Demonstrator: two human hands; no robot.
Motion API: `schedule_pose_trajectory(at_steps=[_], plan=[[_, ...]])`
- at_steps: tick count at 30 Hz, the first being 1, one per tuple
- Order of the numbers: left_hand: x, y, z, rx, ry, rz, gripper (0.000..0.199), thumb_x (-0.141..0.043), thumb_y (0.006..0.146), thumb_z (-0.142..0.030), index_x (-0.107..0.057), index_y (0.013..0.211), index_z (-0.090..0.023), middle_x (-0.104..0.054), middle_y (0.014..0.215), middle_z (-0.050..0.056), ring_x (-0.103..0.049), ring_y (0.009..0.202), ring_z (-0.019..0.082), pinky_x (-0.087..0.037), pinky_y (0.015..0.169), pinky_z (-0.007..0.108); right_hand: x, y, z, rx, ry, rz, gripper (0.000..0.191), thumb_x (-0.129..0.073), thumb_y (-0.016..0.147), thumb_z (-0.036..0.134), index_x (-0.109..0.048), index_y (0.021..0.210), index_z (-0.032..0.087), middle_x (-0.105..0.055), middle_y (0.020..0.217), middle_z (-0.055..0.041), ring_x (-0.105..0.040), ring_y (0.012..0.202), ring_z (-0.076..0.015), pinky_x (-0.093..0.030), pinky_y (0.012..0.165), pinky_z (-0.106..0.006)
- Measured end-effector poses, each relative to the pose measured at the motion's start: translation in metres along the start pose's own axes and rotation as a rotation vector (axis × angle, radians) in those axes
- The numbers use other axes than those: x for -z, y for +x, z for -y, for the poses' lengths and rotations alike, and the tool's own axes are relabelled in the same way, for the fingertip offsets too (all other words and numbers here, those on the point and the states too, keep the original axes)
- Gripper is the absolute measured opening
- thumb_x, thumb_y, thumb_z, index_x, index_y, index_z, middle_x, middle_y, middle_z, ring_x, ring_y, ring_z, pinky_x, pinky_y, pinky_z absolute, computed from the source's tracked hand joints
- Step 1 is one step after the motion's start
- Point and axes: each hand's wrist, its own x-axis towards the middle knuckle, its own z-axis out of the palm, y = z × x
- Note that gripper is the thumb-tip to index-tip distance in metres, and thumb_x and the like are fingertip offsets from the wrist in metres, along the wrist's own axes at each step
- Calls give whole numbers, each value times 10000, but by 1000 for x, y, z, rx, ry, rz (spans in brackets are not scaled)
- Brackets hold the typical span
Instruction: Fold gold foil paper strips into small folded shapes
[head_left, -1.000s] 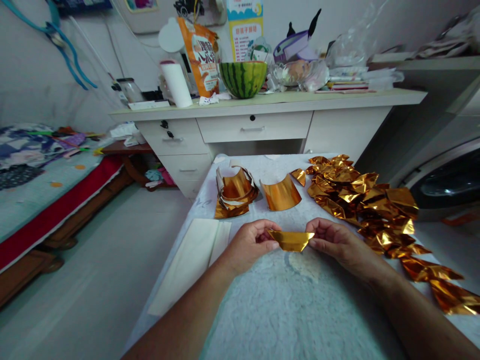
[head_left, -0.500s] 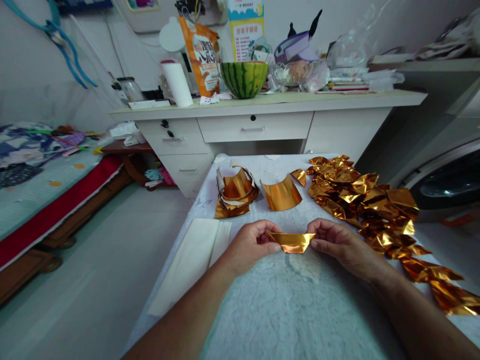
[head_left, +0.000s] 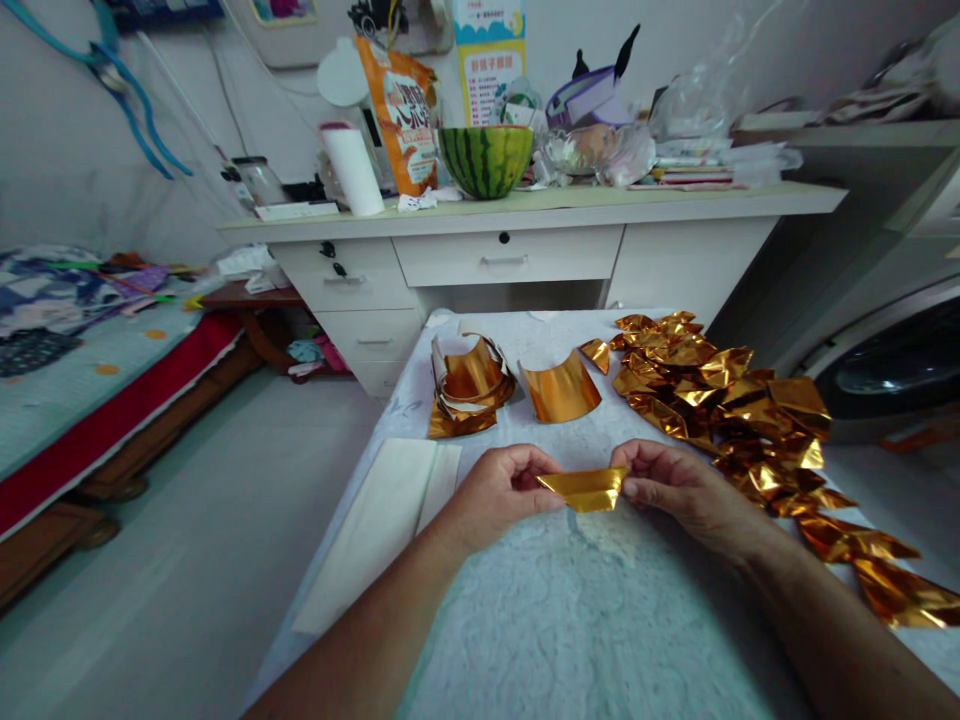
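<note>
A: The folded gold piece [head_left: 581, 490] had tipped slightly since half a second earlier: its upper edge had been nearly level, and now its right end sat higher than its left.

B: And the hands?

A: Both gripped it. The left hand [head_left: 502, 495] pinched one end between thumb and fingers, the right hand [head_left: 664, 475] the other, so it spanned the gap between them over the pale cloth [head_left: 540, 630]. I couldn't tell whether its lower edge touched down.

B: How far had the work got?

A: This one looked well folded, I'd judge: wide on top, narrower below, creased across. Plenty seemed done already; a heap of shaped gold pieces [head_left: 697, 390] lay to the right, too jumbled to count.

B: What was left?

A: A single curved gold sheet [head_left: 561, 392] lay unfolded beyond the hands, with a curled gold stack [head_left: 472, 372] to its left, so a fair amount probably remained.
</note>
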Motion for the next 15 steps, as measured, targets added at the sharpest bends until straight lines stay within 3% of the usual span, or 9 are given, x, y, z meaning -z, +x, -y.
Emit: schedule_pose_trajectory(at_steps=[15], plan=[[0, -2, -2, -4, -74, 38, 336, -822, 618, -277, -639, 857, -126, -638, 749, -6, -549, 650, 100, -401, 600, 208, 3, -2, -5, -42, 40, 14, 275, -797, 740, 324, -650, 928, 188, -558, 772, 33, -465, 664, -80, -339, 598, -200]])
